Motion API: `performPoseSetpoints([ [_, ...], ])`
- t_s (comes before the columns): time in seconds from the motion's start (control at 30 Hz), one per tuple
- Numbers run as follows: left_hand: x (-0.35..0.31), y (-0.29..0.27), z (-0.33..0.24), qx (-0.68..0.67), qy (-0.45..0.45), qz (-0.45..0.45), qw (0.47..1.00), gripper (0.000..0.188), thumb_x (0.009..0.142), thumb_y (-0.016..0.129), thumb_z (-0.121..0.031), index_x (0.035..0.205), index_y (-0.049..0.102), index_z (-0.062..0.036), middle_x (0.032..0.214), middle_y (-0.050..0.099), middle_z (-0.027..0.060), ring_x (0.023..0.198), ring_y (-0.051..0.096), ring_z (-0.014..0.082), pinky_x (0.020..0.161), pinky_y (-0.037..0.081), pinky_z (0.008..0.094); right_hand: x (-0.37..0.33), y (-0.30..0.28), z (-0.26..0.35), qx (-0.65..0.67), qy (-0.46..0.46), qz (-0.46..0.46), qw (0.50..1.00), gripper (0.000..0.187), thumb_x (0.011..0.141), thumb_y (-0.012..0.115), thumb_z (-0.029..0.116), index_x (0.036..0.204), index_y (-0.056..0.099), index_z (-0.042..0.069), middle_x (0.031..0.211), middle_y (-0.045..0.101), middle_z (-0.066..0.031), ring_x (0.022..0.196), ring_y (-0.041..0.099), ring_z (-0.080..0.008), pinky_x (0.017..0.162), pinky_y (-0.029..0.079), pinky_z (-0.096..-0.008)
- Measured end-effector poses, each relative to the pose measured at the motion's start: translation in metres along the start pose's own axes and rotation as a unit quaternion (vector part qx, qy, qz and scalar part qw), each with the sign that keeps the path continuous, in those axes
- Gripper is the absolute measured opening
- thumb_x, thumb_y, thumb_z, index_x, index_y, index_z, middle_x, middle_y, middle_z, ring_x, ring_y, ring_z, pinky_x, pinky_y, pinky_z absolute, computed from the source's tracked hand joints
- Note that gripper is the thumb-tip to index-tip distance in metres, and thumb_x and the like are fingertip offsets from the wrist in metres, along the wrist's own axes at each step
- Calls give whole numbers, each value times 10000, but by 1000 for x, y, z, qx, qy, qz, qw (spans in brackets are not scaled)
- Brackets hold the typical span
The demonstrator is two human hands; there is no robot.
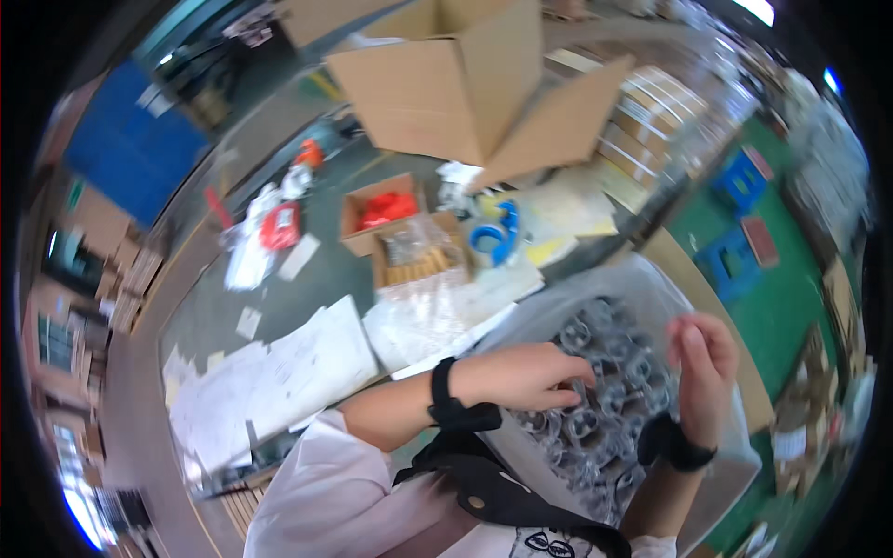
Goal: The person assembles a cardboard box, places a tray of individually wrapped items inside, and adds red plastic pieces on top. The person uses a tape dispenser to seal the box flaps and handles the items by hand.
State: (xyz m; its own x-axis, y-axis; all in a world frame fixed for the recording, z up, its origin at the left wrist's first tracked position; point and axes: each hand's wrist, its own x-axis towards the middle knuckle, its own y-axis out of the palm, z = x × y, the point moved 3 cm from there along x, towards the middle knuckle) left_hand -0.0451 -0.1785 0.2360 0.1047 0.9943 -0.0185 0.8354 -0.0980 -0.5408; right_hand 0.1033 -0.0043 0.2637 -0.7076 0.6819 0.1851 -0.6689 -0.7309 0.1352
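A carton lined with a translucent plastic bag (521,321) stands in front of me, full of small clear, shiny pieces (605,437). They look like clear plastic or glass, with darker round parts. My left hand (547,377) reaches over the carton's left side. Its fingers and thumb bend in among the pieces, and what lies between them is hard to make out. Over the right side, my right hand (705,358) is raised above the pieces with its fingers curled toward the thumb. Blur hides whatever it may hold. Both wrists wear black bands.
A workbench (321,200) holds white sheets (288,381), a small box of red things (386,206), a box of tan sticks (419,270) and a blue tape dispenser (502,237). A large open carton (419,98) stands behind. Blue stools (730,260) are on the green floor.
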Motion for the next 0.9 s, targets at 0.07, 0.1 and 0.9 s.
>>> performPoseSetpoints([
  [0.07,-47,-25,5,-77,-65,-123,987,290,906,619,-196,1141,580,-30,851,659,82,745,632,174,682,493,316,-16,27,19,151,19,50,987,147,921,562,111,995,583,-14,792,634,-107,591,522,-117,541,421,-231],
  [0.1,-70,-34,23,-109,-89,-212,967,268,907,620,-175,1125,586,-24,835,653,49,735,621,122,673,492,283,-24,40,25,206,26,86,974,155,917,571,121,990,577,-15,767,623,-109,570,517,-123,519,419,-238],
  [0.9,-361,-97,262,-235,-471,-437,729,334,816,429,-73,1085,591,43,915,640,287,912,635,404,802,495,457,185,422,-240,-488,-223,426,728,374,743,620,25,1110,630,96,963,673,-62,970,601,-256,836,447,-454],
])
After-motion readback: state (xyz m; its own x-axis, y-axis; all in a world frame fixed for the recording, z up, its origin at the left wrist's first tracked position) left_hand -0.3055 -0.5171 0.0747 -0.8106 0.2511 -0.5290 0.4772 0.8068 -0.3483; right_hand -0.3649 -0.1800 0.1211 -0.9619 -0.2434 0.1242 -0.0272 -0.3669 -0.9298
